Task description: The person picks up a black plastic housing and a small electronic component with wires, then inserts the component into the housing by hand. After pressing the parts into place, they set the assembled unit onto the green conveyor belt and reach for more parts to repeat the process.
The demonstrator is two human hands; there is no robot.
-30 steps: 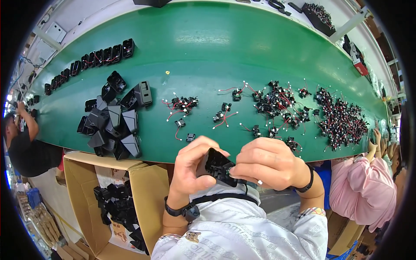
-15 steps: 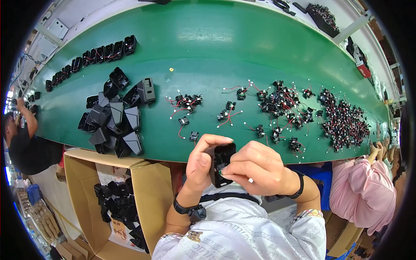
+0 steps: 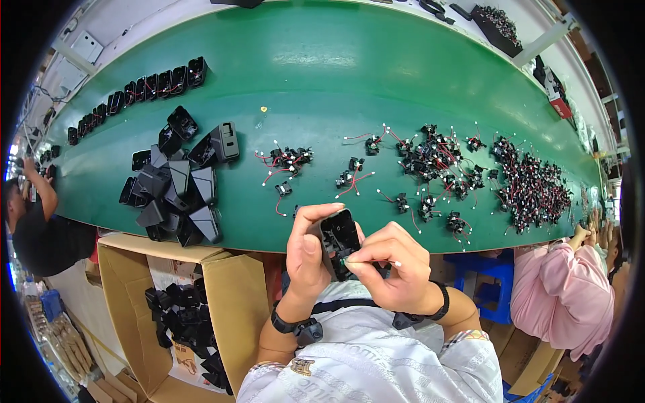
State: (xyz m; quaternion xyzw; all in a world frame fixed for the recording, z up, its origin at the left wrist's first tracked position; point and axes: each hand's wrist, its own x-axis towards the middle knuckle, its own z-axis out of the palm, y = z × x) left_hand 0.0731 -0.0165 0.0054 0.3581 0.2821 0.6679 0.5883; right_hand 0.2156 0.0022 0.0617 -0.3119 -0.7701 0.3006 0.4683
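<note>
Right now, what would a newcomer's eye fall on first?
The green table dominates, with heaped black cases on its left and piled red-wired parts on its right. At its near edge, the left hand holds an open black case while the right hand pinches a small part against it.

Pale grey lettering runs in bands across the person's white shirt [image 3: 396,363] — larger letters among smaller ones, broken up by the folds. A small brown emblem [image 3: 302,366] sits on its front, too small to make out. The paper sheet [image 3: 185,359] inside the open cardboard box [image 3: 236,295] bears reddish-brown print — any words there are too small to read.
</note>
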